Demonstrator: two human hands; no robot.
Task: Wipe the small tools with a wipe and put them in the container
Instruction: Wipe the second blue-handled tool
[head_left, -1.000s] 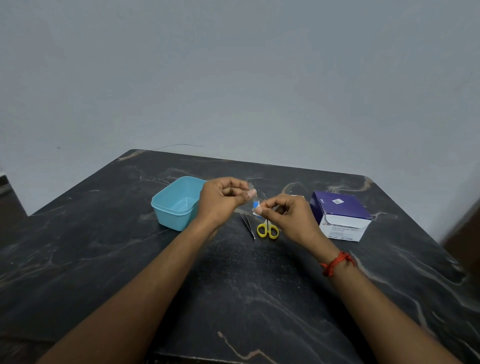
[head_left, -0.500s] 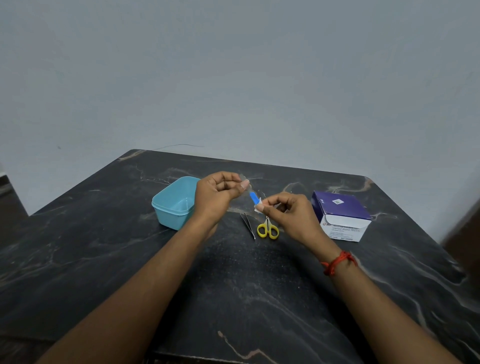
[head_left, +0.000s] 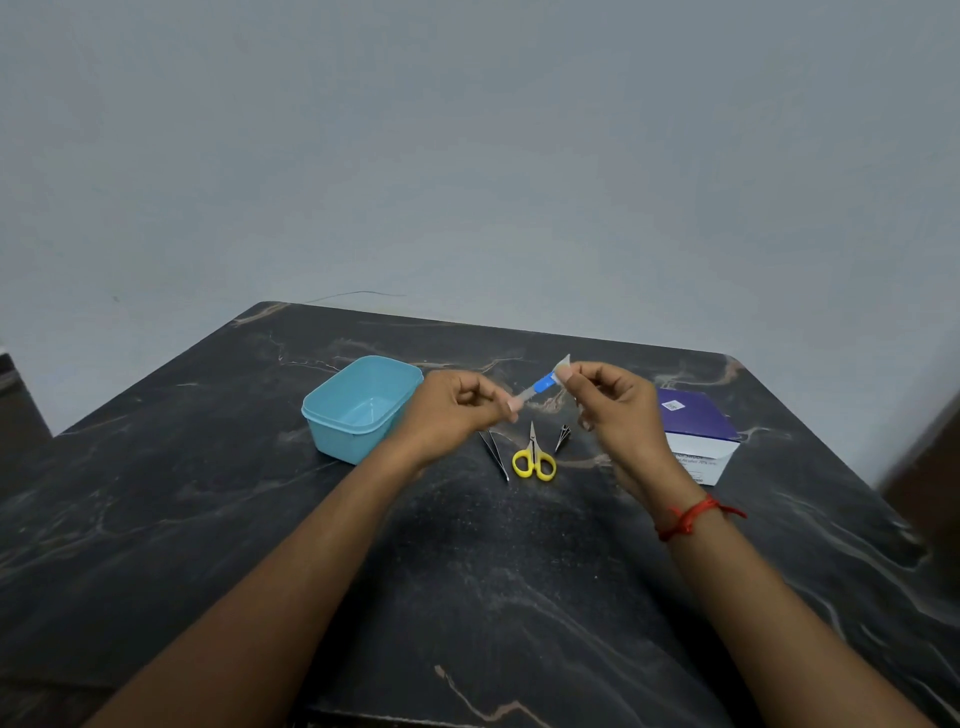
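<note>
Above the table, my left hand (head_left: 457, 410) pinches the lower end of a thin tool with a blue band (head_left: 543, 385). At the tool's upper end my right hand (head_left: 613, 405) pinches a small white wipe (head_left: 564, 362) around it. The tool slants up to the right between the two hands. Beneath them on the dark marble table (head_left: 467, 597) lie tweezers (head_left: 496, 454), yellow-handled scissors (head_left: 533, 460) and a small dark pointed tool (head_left: 562, 437). The teal container (head_left: 332, 415) stands open just left of my left hand, with nothing visible inside.
A purple and white box (head_left: 698, 441) sits on the table behind my right wrist. A red thread is tied around that wrist. The table's far edge meets a plain grey wall.
My hands have drawn apart. The right hand with the wipe slid up and to the right along the tool, baring more of its length. The items under it on the table now show.
</note>
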